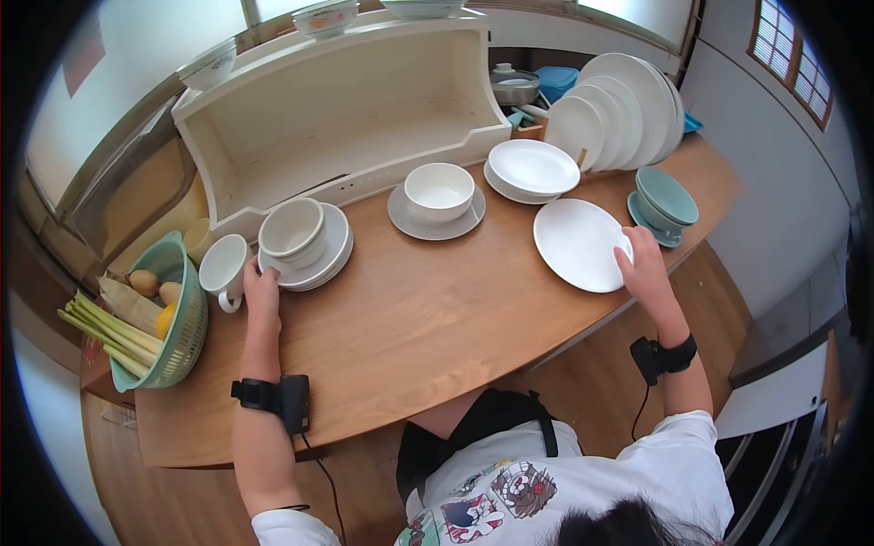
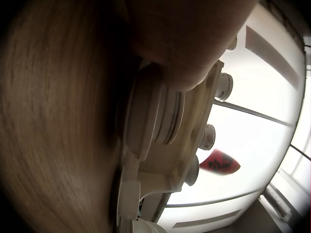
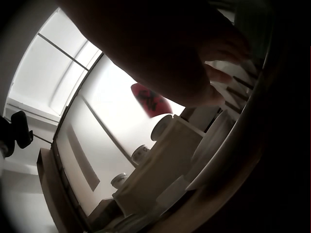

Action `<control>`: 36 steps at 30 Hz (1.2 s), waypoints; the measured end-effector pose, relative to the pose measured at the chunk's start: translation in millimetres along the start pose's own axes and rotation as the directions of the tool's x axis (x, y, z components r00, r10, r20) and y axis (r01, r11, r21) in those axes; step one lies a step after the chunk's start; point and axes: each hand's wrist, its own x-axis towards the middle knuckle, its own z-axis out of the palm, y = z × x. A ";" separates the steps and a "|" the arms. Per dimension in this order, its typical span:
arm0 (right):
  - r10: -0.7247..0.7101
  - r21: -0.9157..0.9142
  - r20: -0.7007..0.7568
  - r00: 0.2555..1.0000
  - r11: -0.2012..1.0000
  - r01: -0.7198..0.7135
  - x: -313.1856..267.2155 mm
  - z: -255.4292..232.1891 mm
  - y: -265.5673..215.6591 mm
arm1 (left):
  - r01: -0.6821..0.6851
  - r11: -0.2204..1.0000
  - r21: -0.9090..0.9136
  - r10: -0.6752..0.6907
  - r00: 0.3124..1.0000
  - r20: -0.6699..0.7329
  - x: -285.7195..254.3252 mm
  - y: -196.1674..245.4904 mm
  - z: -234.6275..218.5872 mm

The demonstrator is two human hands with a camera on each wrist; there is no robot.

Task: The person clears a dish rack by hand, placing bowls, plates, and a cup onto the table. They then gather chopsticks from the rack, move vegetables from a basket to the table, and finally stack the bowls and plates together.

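On the left, my left hand (image 1: pixel 262 293) grips the near-left rim of a stack of white plates (image 1: pixel 339 259), which carries stacked cream bowls (image 1: pixel 293 227). A white mug (image 1: pixel 224 266) stands just left of that hand. In the left wrist view the hand (image 2: pixel 189 43) covers part of the plate stack (image 2: pixel 142 114). My right hand (image 1: pixel 648 273) holds the right edge of a white oval plate (image 1: pixel 579 244), thumb over its rim; the plate lies at the table's front right. The right wrist view is dark, with the hand (image 3: pixel 180 63) above a plate rim (image 3: pixel 218 162).
A white bowl on a grey plate (image 1: pixel 435 227) stands mid-table. Behind the oval plate are stacked white plates (image 1: pixel 533 167) and upright plates (image 1: pixel 575 127); green bowls (image 1: pixel 665 196) stand right. A basket of vegetables (image 1: pixel 187 328) is far left, a cream shelf unit (image 1: pixel 346 118) at the back.
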 end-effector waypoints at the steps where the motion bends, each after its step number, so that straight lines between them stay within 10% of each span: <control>1: -0.016 0.093 0.010 1.000 0.996 0.015 4.1 -2.6 -14.8 | -0.018 1.000 -0.009 0.018 1.000 -0.002 0.9 -2.7 -0.5; 8: -0.435 0.480 0.099 0.895 0.809 0.340 72.9 -14.9 -144.7 | 0.008 1.000 0.020 -0.008 1.000 0.004 3.5 -3.8 -1.4; 17: -0.722 0.537 0.252 0.644 0.658 0.528 205.2 132.6 -248.2 | -0.063 0.998 0.028 0.064 0.997 -0.051 -3.0 -1.1 4.1; 24: -0.550 0.379 0.750 0.368 0.813 0.443 267.4 201.3 -307.3 | -0.018 1.000 0.015 0.019 0.998 -0.066 -10.6 10.1 5.8; 36: -0.458 0.312 0.807 0.373 0.867 0.388 267.5 229.3 -330.1 | -0.003 1.000 0.008 0.003 0.998 -0.059 -9.0 6.2 6.3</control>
